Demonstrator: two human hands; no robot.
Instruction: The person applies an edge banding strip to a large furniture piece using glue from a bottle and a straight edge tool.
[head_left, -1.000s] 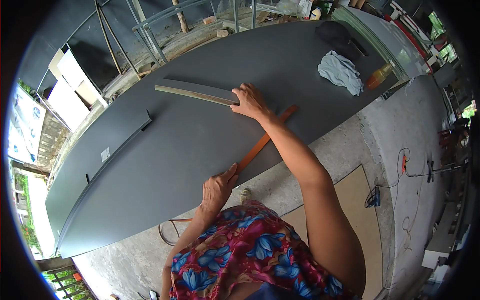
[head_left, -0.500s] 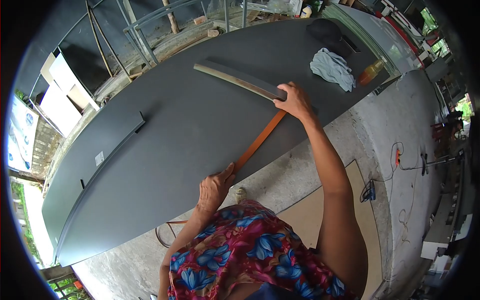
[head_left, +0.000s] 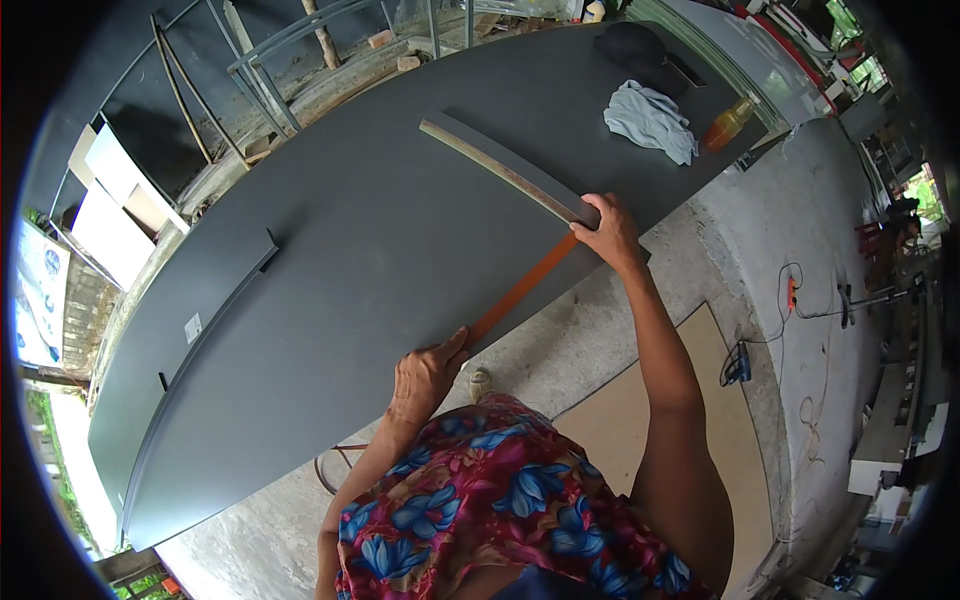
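A large dark grey panel (head_left: 360,230) lies flat in front of me. My right hand (head_left: 608,232) grips the near end of a long curved grey strip (head_left: 500,168) that lies on the panel near its right edge. An orange band (head_left: 520,292) runs along the panel's near edge between my two hands. My left hand (head_left: 425,375) presses the band's lower end against that edge with the thumb on top.
A pale blue cloth (head_left: 650,120), an orange bottle (head_left: 728,124) and a black cap (head_left: 630,45) sit at the panel's far right. A narrower grey panel piece (head_left: 215,300) lies at the left. Cables and a power tool (head_left: 740,365) lie on the concrete floor to the right.
My right hand has pulled the curved strip from the middle of the panel toward the right near edge, swinging its far end round. My left hand has stayed on the orange band.
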